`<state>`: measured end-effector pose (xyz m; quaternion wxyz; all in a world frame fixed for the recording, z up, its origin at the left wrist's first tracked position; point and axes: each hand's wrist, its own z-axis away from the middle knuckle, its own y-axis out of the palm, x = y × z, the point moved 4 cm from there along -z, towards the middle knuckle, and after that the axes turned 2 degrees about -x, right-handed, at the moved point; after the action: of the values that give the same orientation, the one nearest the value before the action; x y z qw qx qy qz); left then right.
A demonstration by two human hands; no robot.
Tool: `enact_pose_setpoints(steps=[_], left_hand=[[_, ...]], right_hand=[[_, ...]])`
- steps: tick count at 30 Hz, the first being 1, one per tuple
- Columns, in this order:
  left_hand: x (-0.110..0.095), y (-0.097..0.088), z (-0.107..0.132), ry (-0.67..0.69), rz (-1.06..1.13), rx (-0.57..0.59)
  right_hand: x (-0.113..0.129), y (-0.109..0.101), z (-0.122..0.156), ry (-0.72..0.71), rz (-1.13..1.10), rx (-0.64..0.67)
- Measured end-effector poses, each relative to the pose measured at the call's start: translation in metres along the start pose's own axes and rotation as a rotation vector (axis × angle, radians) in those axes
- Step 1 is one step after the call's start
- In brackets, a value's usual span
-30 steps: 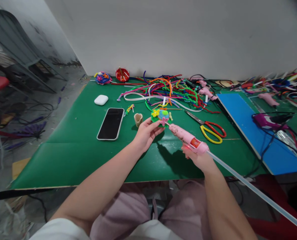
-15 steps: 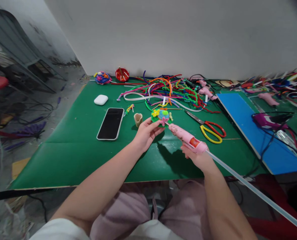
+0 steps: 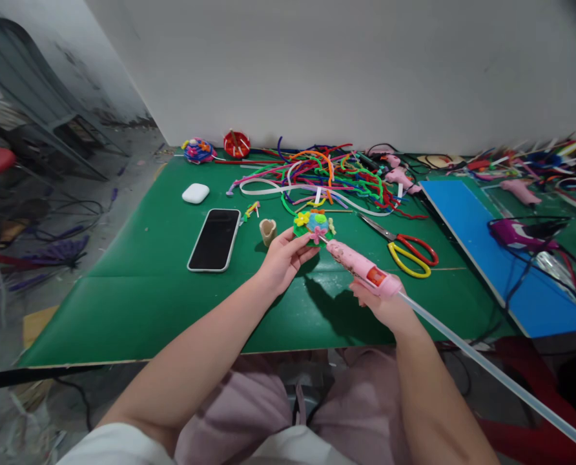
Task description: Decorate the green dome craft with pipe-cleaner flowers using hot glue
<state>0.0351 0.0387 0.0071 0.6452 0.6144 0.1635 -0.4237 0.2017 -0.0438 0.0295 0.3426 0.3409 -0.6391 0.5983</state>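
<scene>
My left hand (image 3: 288, 258) is closed on a small pipe-cleaner flower piece (image 3: 318, 221), blue in the middle with yellow, pink and green flowers around it. In my right hand (image 3: 375, 299) is a pink hot glue gun (image 3: 358, 261), its metal nozzle up against the pink flower. A long translucent glue stick (image 3: 482, 355) runs out of the gun's back end. Whether glue is coming out is too small to see. Left of the flower piece stands a short beige tube (image 3: 268, 232) with an uneven rim.
A phone (image 3: 214, 240) and a white earbud case (image 3: 195, 193) lie on the green table (image 3: 137, 303). Scissors (image 3: 409, 252) rest at right, beside a blue board (image 3: 491, 258) bearing a purple glue gun (image 3: 523, 236). Tangled pipe cleaners (image 3: 331, 171) cover the back, near a white wall.
Almost nothing differs. Both hands, the flower piece and the glue gun hold nearly the same place, with the nozzle still at the pink flower.
</scene>
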Motion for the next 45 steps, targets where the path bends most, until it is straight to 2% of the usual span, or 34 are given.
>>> enact_pose_setpoints(steps=[16,18,23,25,29,33,36,40,42,45], left_hand=[[0.000,-0.001,-0.001,0.004,-0.012,-0.010],[0.000,-0.001,-0.001,0.008,-0.023,-0.017],[-0.001,-0.002,-0.001,0.005,-0.018,-0.012],[-0.001,-0.002,-0.001,-0.001,-0.011,-0.007],[-0.008,0.004,0.005,0.006,-0.012,0.029],[-0.040,0.008,0.013,0.108,-0.033,0.069],[-0.078,-0.007,0.013,0.292,-0.028,-0.002],[-0.116,-0.048,0.007,0.480,-0.011,-0.165],[-0.123,-0.067,0.003,0.524,0.002,-0.238],[-0.124,-0.079,-0.001,0.555,0.010,-0.247]], right_hand=[[0.000,0.001,0.000,-0.026,0.066,0.002],[-0.003,0.000,0.001,-0.029,0.102,-0.058],[-0.012,-0.011,0.001,-0.051,0.150,-0.395],[-0.015,-0.016,-0.002,-0.019,0.164,-0.451],[-0.028,-0.025,-0.013,0.099,0.293,-0.393],[-0.041,-0.026,-0.035,0.091,0.520,-0.250],[-0.047,-0.019,-0.051,0.034,0.668,-0.230],[-0.046,-0.012,-0.058,-0.015,0.865,-0.210],[-0.034,-0.012,-0.054,-0.071,0.911,-0.240],[0.006,-0.007,-0.046,-0.255,0.810,-0.343]])
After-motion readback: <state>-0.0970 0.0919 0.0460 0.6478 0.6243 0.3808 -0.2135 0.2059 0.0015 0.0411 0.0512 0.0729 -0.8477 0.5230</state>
